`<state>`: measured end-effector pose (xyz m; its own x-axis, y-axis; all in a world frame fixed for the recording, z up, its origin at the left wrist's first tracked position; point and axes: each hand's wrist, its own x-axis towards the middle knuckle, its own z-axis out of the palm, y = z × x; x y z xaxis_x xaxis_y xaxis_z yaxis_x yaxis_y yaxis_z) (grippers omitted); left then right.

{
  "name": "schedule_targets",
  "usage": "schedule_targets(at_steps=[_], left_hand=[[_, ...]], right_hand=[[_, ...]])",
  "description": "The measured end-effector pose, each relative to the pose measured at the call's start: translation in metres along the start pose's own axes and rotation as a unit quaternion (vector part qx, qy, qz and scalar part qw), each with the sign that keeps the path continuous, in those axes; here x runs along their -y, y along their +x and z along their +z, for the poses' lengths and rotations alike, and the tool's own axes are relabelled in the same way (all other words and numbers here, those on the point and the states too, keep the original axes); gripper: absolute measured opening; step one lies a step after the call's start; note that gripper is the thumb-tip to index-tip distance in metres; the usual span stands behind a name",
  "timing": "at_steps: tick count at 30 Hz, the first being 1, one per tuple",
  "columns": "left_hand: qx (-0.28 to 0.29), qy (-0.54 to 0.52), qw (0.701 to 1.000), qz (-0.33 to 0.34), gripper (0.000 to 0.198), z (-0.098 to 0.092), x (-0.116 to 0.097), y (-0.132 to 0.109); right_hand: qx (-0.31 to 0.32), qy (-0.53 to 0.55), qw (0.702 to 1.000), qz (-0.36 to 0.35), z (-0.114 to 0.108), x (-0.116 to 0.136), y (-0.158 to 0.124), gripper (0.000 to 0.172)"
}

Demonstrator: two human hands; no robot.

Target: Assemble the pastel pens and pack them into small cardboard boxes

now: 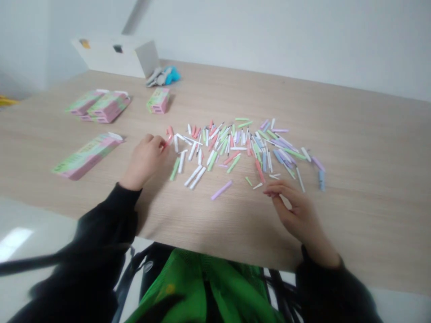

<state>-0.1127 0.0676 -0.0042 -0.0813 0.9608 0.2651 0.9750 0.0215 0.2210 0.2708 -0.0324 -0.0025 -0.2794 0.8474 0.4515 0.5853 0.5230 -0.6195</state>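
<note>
Head view: I have the left hand (145, 160), left of centre, curled beside a red piece (170, 132), grip unclear to me; the right hand (299, 211), lower right, has bent fingers, and I can't tell whether they pinch anything; coloured sticks (238, 148) spread mid-frame beyond both; tabletop (367, 152) runs on rightward, its front edge crossing the lower frame; pink-green boxes (88, 157) flank the left.

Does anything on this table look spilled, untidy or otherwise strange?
Yes. The small, slim white and coloured sticks lie loose and overlapping across the middle of the pale wood-grain table, pointing many ways, so they look spilled. Blur hides whether any is damaged.
</note>
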Motion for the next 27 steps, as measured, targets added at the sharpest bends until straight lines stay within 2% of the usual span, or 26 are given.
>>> schedule_targets(at_steps=[3, 5, 8, 12, 16, 21, 24, 27], left_hand=[[-0.04, -0.112, 0.992, 0.037, 0.027, -0.022, -0.016, -0.02], [-0.018, -0.146, 0.988, 0.036, 0.027, -0.037, -0.024, -0.039], [0.024, -0.142, 0.989, -0.024, 0.032, -0.049, -0.024, -0.065], [0.112, -0.084, 0.983, -0.118, 0.035, -0.035, -0.014, -0.084], [0.19, -0.012, 0.976, -0.107, 0.037, -0.011, -0.012, -0.091], [0.168, 0.037, 0.982, -0.075, 0.037, -0.001, -0.017, -0.096], [0.179, 0.03, 0.98, -0.079, 0.038, -0.004, -0.018, -0.096], [0.188, 0.011, 0.978, -0.09, 0.04, -0.007, -0.019, -0.095]], right_hand=[[-0.008, -0.073, 0.996, 0.057, -0.017, -0.018, -0.002, 0.02], [-0.004, -0.11, 0.989, 0.097, -0.023, -0.032, -0.004, 0.018], [0.006, -0.137, 0.982, 0.129, -0.028, -0.049, -0.005, 0.018], [0.013, -0.16, 0.974, 0.161, -0.031, -0.063, -0.001, 0.022], [0.032, -0.138, 0.981, 0.133, -0.026, -0.063, 0.006, 0.022], [0.112, -0.13, 0.984, 0.053, -0.003, -0.053, 0.014, 0.02], [0.139, -0.171, 0.974, 0.045, 0.011, -0.052, 0.016, 0.018], [0.14, -0.204, 0.968, 0.044, 0.018, -0.052, 0.017, 0.017]])
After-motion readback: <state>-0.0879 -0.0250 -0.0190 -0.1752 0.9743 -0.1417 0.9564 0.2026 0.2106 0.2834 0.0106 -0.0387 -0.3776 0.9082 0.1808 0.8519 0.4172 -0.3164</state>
